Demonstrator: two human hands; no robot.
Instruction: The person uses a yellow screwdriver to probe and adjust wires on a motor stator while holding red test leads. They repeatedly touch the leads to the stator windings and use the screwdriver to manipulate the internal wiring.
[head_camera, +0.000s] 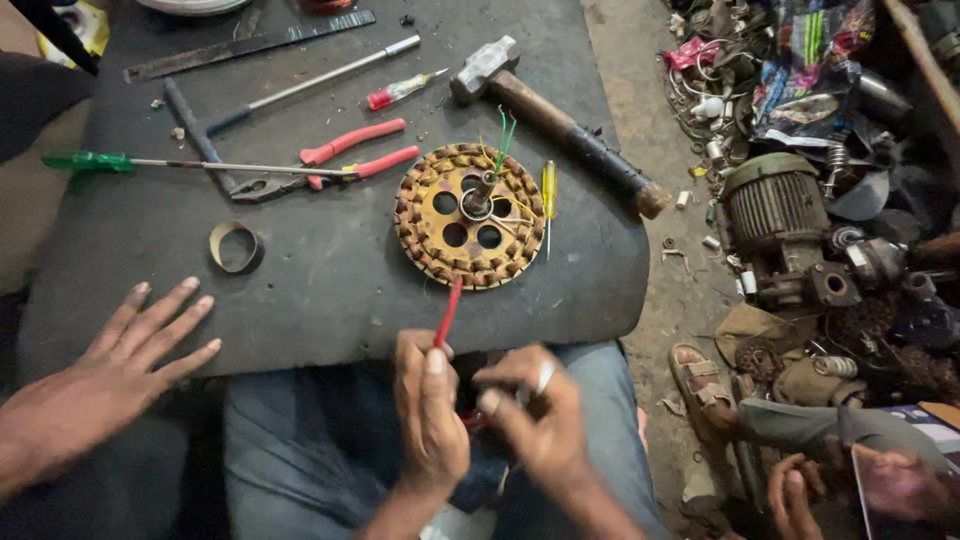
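Observation:
My left hand (430, 410) is closed around a thin red tube (449, 311) that sticks up toward the board's near edge. My right hand (540, 420), with a ring on one finger, pinches at the tube's lower end beside the left hand, over my lap. Just beyond lies a round stator (470, 215) wound with copper coils, green wires rising from its centre. A small yellow screwdriver (548, 190) lies against its right side.
On the dark board (330, 280): a hammer (550, 120), red-handled pliers (350, 160), a green-handled screwdriver (90, 160), a metal band ring (236, 247). Another person's hand (120, 365) rests flat at the left. An old motor (775, 210) and scrap lie right; another person's hands (800, 490) are lower right.

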